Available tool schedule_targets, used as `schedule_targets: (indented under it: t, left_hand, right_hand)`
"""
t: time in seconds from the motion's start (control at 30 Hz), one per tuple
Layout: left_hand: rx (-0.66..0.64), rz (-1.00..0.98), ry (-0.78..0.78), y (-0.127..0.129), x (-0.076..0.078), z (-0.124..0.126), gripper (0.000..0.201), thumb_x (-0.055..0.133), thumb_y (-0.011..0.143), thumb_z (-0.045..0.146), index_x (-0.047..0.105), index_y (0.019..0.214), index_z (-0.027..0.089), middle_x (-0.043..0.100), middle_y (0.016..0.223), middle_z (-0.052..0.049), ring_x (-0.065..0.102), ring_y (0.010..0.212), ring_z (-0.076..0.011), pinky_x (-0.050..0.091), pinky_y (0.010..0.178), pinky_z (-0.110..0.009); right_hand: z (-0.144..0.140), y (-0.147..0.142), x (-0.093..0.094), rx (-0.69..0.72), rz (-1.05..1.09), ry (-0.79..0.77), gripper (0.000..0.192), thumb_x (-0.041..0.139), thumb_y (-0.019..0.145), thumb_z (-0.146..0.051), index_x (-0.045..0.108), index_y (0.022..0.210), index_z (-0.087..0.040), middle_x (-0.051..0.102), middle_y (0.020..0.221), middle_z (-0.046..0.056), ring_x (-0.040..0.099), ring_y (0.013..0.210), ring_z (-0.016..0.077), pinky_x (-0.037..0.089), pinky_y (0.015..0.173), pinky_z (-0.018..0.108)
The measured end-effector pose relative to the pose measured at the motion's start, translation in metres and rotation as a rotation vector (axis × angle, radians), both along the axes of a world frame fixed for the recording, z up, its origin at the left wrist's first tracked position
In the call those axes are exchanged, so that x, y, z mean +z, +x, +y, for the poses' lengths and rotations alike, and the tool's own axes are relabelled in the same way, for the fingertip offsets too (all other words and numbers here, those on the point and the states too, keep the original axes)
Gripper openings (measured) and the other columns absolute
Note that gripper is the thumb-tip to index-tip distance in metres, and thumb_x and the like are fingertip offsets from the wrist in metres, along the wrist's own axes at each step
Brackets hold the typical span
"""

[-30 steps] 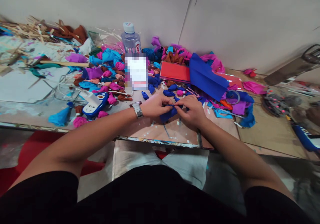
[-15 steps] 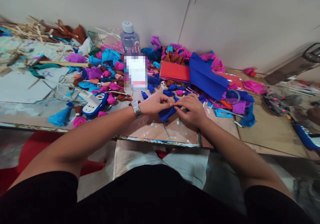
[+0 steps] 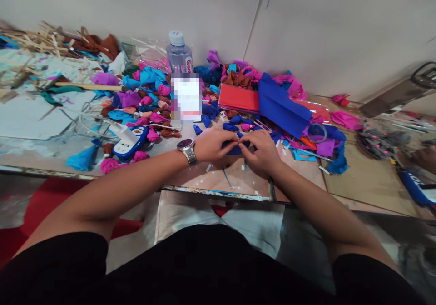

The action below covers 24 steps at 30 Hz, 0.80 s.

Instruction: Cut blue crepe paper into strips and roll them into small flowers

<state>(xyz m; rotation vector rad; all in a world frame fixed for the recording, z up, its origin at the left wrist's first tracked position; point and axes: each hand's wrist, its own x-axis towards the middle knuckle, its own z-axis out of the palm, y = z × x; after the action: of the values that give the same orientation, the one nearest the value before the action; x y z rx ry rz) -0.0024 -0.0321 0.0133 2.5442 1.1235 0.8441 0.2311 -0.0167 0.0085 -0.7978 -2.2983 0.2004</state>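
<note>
My left hand (image 3: 214,145), with a metal watch on its wrist, pinches a small piece of dark blue crepe paper (image 3: 234,151) above the front part of the table. My right hand (image 3: 261,152) grips the same piece from the other side, thumb and fingertips drawn together. The two sets of fingertips almost meet, and they cover most of the paper. Just beyond the hands lie several small twisted blue bits (image 3: 230,126) and a pink one. A larger dark blue sheet (image 3: 282,107) rests behind my right hand.
A phone-like blurred white screen (image 3: 187,97) leans against a bottle (image 3: 179,57). Left of it are heaped colourful paper twists and a blue-and-white power strip (image 3: 130,143) with cables. A red packet (image 3: 239,97), a tape roll (image 3: 317,132) and cardboard (image 3: 364,177) lie toward the right.
The blue paper's flap, which hung down below my fingers, is now gathered up and mostly hidden. My left hand has rolled, turning the watch face upward, and its fingers have closed nearer my right.
</note>
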Motion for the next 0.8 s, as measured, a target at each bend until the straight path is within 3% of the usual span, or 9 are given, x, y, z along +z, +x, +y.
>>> schedule_targets:
  t: [0.3,0.8]
  left_hand:
    - [-0.009,-0.03,-0.007,0.0044,-0.0034,-0.0035,0.03,0.052,0.105,0.037,0.076,0.111,0.02,0.081,0.1,-0.006,0.073,0.088,-0.0199,0.046,0.075,-0.032]
    - [-0.021,-0.134,-0.079,0.0028,0.0034,-0.0045,0.028,0.056,0.099,0.035,0.077,0.108,0.019,0.082,0.102,-0.005,0.075,0.09,-0.02,0.051,0.081,-0.032]
  right_hand:
    - [-0.001,-0.004,-0.0016,-0.024,-0.01,-0.066,0.004,0.061,0.095,-0.025,0.063,0.093,-0.024,0.072,0.09,0.005,0.066,0.09,0.0255,0.044,0.086,0.043]
    - [-0.0015,-0.0021,0.0,-0.034,0.059,-0.065,0.003,0.064,0.095,-0.026,0.066,0.094,-0.026,0.075,0.092,0.004,0.068,0.092,0.0258,0.048,0.09,0.045]
